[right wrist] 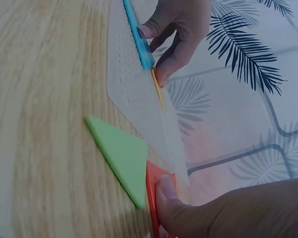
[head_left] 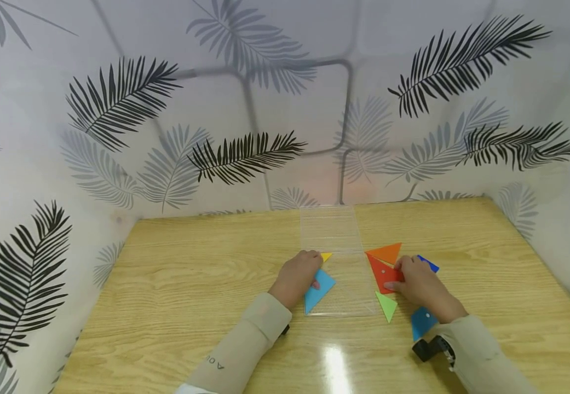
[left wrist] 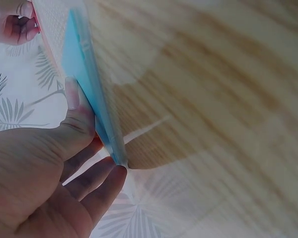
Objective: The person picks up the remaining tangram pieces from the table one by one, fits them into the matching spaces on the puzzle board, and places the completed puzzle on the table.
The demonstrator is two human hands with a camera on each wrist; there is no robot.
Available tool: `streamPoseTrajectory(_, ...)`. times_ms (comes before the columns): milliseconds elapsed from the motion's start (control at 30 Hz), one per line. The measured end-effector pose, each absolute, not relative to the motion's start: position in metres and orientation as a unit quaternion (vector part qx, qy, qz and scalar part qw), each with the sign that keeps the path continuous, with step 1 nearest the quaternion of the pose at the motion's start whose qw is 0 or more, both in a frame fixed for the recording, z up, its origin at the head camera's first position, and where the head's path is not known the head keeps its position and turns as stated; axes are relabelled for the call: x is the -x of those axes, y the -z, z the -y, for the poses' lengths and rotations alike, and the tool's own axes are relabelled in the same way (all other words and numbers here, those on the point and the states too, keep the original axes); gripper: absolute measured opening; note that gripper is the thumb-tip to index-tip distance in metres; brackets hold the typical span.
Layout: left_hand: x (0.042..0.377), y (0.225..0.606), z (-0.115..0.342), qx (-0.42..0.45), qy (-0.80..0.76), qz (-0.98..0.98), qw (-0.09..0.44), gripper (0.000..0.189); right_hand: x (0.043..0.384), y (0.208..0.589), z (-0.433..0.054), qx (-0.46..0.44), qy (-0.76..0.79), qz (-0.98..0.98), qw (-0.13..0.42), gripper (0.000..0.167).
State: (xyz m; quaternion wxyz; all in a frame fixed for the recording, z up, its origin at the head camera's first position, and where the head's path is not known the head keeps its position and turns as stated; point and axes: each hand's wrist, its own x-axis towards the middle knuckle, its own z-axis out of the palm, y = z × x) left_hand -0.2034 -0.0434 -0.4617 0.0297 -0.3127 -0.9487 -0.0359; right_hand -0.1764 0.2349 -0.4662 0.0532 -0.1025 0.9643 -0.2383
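My left hand (head_left: 295, 278) is at the left side of a clear plastic tray (head_left: 351, 298), its thumb on a light blue flat piece (head_left: 318, 293). In the left wrist view, the thumb touches the light blue face while other fingertips meet the tray's edge. A yellow piece (head_left: 326, 256) shows beyond these fingers, partly hidden. My right hand (head_left: 421, 282) pinches a red flat piece (head_left: 382, 273) just right of the tray, thumb on its face. An orange triangle (head_left: 387, 253) lies beyond it, and a light green triangle (head_left: 387, 305) lies nearer.
A dark blue piece (head_left: 429, 264) lies behind my right hand, partly covered. Below the right wrist rests a medium blue piece (head_left: 422, 322) with a light spot. The wooden table (head_left: 191, 273) ends at a wall covering (head_left: 275, 109) with leaf patterns.
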Motion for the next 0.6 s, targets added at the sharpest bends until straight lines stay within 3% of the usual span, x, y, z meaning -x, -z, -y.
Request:
streamPoseTrajectory(200, 0.2043, 0.4633, 0.044, 0.32, 0.041, 0.946, 0.038, 0.052, 0.1761, 0.4661, -0.2329, 0.084, 0.264, -0.956, 0.1, 0.045)
streamPoseTrajectory(600, 0.2044, 0.4619, 0.0434, 0.318, 0.039, 0.947, 0.034, 0.053, 0.1718, 0.461, -0.2291, 0.076, 0.236, -0.961, 0.125, 0.047)
